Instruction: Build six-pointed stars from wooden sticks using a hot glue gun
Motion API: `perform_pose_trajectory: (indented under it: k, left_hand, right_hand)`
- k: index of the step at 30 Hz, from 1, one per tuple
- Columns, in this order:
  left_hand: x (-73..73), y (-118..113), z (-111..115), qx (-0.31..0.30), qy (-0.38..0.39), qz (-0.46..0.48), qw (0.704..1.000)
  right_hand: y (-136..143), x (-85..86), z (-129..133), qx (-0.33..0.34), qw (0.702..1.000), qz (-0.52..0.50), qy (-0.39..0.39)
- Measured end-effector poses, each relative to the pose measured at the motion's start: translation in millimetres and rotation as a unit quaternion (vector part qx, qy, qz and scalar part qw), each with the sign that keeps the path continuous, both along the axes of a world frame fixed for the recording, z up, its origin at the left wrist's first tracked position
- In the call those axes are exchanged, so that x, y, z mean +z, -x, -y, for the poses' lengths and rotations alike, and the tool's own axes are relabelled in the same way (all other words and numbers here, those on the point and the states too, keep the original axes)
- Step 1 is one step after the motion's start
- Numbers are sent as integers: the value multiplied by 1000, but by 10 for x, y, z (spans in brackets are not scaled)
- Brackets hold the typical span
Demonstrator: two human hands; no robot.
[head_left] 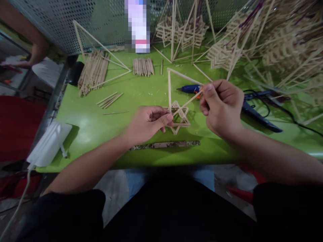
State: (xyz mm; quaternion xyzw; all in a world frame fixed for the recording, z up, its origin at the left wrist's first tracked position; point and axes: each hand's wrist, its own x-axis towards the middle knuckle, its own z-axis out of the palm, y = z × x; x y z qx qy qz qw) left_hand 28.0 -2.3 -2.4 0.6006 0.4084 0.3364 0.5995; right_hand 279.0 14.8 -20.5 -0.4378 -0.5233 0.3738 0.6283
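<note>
A triangle of thin wooden sticks (pixel 169 88) is held up between my two hands. My left hand (pixel 148 124) pinches its near lower corner between thumb and fingers. At the right corner, my right hand (pixel 222 104) grips the sticks with thumb and forefinger. Below and partly behind the triangle, a small star-shaped stick frame (pixel 185 117) rests on the table, close to my left fingertips. Whether the left hand also touches the star, I cannot tell. A blue glue gun (pixel 189 88) lies behind and under my right hand, its middle hidden by that hand.
Stick bundles (pixel 94 72) and short sticks (pixel 143 66) lie at the back of the green table (pixel 141 94). Stacked star frames (pixel 224 55) crowd the back right. A dark strip (pixel 166 144) lies near the front edge, a white power adapter (pixel 49 144) at left. Another person's arm (pixel 27 30) shows upper left.
</note>
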Motion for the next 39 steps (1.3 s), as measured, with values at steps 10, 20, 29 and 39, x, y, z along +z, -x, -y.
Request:
perform_pose_trajectory:
  k: [10, 20, 29, 39]
  left_hand:
    - [0, 53, 23, -1, -77, -101, 992]
    - [92, 65, 31, -50, -49, -145, 987]
    - [37, 52, 94, 39, -78, -93, 992]
    - [69, 27, 134, 34, -122, -191, 973]
  right_hand:
    - [70, 60, 127, -17, 999, 6, -30]
    - [86, 106, 189, -22, 999, 30, -7]
    - [98, 152, 222, -30, 999, 17, -2]
    - [130, 108, 244, -22, 1000, 9, 0]
